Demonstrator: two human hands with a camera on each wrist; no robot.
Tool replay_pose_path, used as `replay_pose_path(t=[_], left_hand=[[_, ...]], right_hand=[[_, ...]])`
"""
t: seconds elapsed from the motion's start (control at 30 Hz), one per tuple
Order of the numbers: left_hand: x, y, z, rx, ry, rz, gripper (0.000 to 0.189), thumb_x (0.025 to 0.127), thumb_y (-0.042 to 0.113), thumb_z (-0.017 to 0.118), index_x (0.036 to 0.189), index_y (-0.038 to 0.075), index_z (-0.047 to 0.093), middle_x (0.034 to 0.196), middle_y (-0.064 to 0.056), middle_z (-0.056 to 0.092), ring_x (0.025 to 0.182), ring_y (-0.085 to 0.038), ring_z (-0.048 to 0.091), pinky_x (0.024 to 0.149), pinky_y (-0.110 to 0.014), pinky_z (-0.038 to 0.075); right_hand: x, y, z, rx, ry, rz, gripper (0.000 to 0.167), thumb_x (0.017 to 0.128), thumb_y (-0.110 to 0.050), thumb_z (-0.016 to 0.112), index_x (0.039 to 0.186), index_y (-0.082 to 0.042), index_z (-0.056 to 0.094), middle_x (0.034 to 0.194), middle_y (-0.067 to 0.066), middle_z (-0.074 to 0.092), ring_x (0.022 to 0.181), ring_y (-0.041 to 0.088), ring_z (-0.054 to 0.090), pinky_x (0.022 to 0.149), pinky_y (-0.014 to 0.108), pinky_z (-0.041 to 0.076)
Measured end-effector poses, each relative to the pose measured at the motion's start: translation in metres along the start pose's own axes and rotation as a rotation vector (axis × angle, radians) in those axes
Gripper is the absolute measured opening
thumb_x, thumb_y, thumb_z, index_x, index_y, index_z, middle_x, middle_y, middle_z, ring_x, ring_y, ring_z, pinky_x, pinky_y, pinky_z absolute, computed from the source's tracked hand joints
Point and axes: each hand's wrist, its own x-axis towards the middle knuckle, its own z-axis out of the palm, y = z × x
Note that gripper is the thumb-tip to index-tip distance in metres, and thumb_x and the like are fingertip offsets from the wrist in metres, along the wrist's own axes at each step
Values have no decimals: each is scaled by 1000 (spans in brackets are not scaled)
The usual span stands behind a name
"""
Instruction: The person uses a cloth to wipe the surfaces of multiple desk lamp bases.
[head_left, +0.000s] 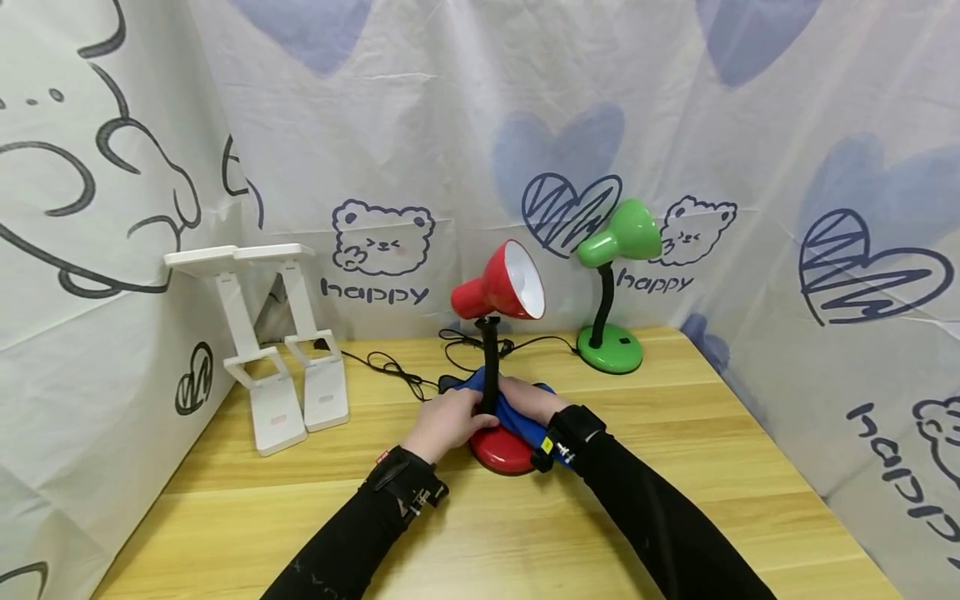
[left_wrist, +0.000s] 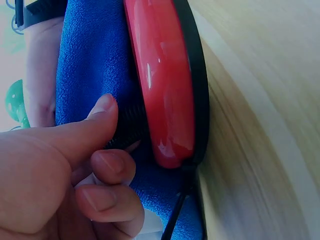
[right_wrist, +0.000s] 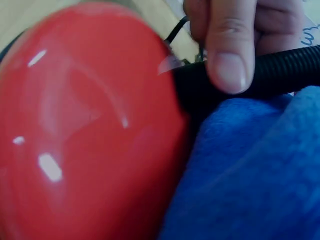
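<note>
A red desk lamp stands upright on the table, its black flexible neck rising from a round red base. Low on that neck my left hand grips it, and the thumb lies across the ribbed tube in the right wrist view. My right hand holds a blue towel against the back and right side of the neck, its fingertips hidden by neck and cloth. The towel also spreads behind the red base in the left wrist view. The lamp's head faces right.
A green desk lamp stands at the back right. Two white folding lamps stand side by side on the left. Black cords run along the back of the wooden table, near the printed curtain.
</note>
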Motion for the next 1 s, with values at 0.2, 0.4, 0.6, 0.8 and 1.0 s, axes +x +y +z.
replay_pose_path(t=[0.2,0.4,0.6,0.8,1.0], left_hand=[[0,1,-1,-9,1,2,32,85,50,69,73,22,59,59,5,49,57,-14,50,50,-31,35],[0,2,1,-30,-4,-19,29,84,48,70,75,23,61,60,6,53,57,-14,50,51,-30,35],[-1,3,3,-34,-1,-18,26,84,47,71,77,23,63,61,6,55,59,-14,51,52,-30,35],[-1,3,4,-30,0,-11,27,85,47,71,76,23,62,61,6,55,59,-14,50,52,-30,35],[0,2,5,-40,-1,-3,29,84,48,71,74,23,61,59,6,53,58,-14,49,52,-30,33]], right_hand=[[-11,10,-2,-16,113,10,55,98,-57,31,127,-21,61,132,3,58,124,23,52,109,44,31],[-45,29,-7,181,189,102,71,98,-58,37,151,-11,32,154,9,34,144,29,29,116,49,20],[-97,36,-6,247,244,138,75,97,-60,37,152,-11,27,157,8,28,145,28,23,116,50,19],[-143,34,6,339,224,174,79,95,-63,41,151,-8,28,152,10,33,138,28,33,111,49,26],[-161,27,20,357,178,199,84,94,-66,40,151,-6,27,155,14,29,141,32,29,111,53,25]])
